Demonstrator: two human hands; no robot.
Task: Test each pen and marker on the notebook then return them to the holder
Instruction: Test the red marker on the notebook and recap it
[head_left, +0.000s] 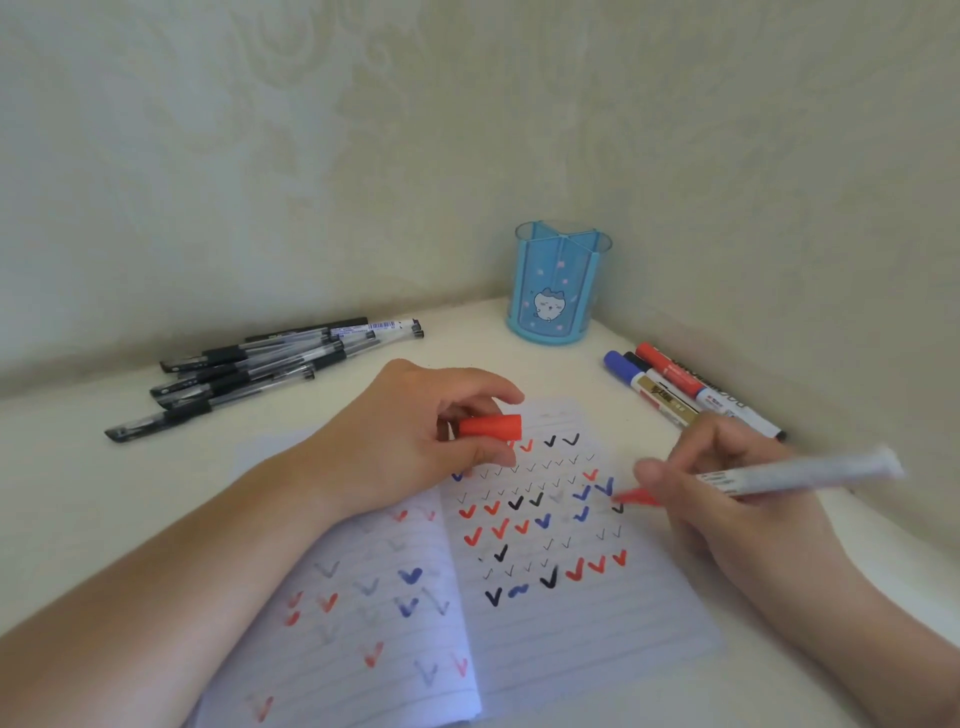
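An open lined notebook (571, 634) covered in red, blue and black check marks lies in front of me. My right hand (737, 499) grips a white-bodied red marker (789, 470), and its red tip touches the right page. My left hand (415, 436) rests on the notebook's top edge and pinches the marker's red cap (491, 427). The blue translucent pen holder (558, 283) stands empty in the corner behind the notebook.
Several black gel pens (249, 371) lie in a loose pile at the back left of the white table. Three capped markers (680, 389), blue, black and red, lie at the right by the wall. Walls close the corner behind and to the right.
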